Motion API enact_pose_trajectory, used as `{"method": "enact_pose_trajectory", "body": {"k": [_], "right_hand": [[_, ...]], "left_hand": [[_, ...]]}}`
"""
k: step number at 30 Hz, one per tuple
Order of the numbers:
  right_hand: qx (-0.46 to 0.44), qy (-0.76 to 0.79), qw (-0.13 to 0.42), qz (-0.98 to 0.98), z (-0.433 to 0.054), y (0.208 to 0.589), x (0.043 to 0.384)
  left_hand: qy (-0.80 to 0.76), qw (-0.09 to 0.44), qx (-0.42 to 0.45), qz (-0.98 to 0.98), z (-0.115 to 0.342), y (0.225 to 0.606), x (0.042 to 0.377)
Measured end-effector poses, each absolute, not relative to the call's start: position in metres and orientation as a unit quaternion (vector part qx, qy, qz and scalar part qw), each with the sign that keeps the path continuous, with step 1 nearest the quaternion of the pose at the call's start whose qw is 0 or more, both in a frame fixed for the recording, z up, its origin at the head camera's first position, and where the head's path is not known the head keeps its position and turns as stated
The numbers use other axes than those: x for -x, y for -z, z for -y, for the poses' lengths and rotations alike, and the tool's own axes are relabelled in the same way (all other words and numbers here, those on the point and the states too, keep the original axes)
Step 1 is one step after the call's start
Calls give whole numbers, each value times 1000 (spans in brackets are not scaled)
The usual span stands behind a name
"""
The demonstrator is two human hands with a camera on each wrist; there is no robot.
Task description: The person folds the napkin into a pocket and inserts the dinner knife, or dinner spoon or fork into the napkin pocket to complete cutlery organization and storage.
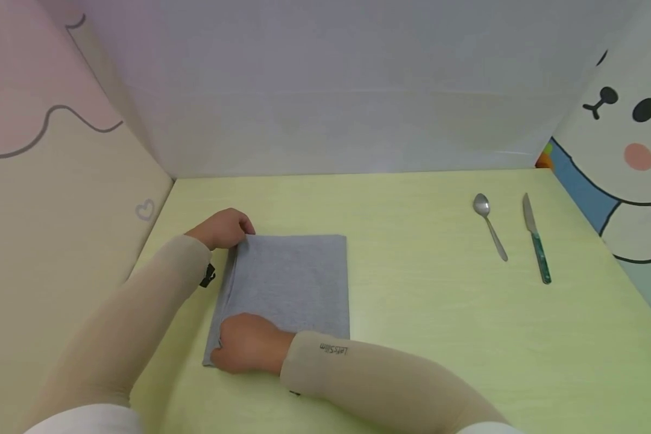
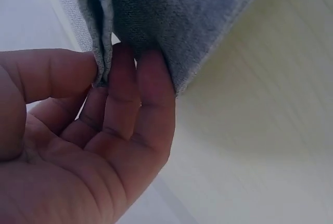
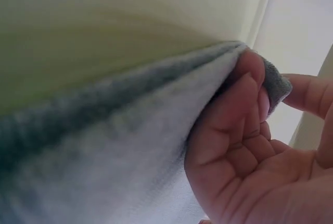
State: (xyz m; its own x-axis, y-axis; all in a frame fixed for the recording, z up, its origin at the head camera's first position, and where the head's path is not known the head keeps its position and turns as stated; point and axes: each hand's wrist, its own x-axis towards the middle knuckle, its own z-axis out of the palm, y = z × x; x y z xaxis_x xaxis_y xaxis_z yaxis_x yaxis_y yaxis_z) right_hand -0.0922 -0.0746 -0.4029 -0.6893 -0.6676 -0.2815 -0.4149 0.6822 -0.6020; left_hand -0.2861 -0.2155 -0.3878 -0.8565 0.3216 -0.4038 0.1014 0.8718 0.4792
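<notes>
A grey cloth [image 1: 298, 277], folded into layers, lies on the table at the left of the head view. At its far left corner my left hand [image 1: 225, 229] pinches the upper layers between thumb and fingers. The left wrist view shows the doubled cloth edge [image 2: 104, 36] held there, with a lower layer behind the fingers. Near the close left corner, my right hand [image 1: 249, 343] grips the same side of the cloth. In the right wrist view a bit of the cloth's edge [image 3: 276, 86] sits between thumb and curled fingers. The right forearm covers part of the near edge.
To the right on the pale yellow-green table [image 1: 412, 289] lie a metal spoon [image 1: 488, 223] and a knife [image 1: 537, 241] with a green handle. A grey-white panel [image 1: 325, 108] stands along the back. Printed panels flank both sides.
</notes>
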Motion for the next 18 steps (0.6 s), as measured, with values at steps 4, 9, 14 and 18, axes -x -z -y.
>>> {"method": "enact_pose_trajectory", "body": {"k": [4, 9, 14, 18], "right_hand": [[303, 259, 247, -883, 78, 397, 93], [296, 258, 249, -885, 83, 392, 93], [305, 235, 251, -888, 88, 397, 92], [309, 225, 257, -888, 84, 404, 94]], "left_hand": [[-232, 240, -102, -937, 217, 385, 286], [-208, 229, -95, -946, 219, 383, 286], [-204, 226, -78, -949, 225, 388, 283], [-226, 224, -83, -945, 226, 392, 282]]}}
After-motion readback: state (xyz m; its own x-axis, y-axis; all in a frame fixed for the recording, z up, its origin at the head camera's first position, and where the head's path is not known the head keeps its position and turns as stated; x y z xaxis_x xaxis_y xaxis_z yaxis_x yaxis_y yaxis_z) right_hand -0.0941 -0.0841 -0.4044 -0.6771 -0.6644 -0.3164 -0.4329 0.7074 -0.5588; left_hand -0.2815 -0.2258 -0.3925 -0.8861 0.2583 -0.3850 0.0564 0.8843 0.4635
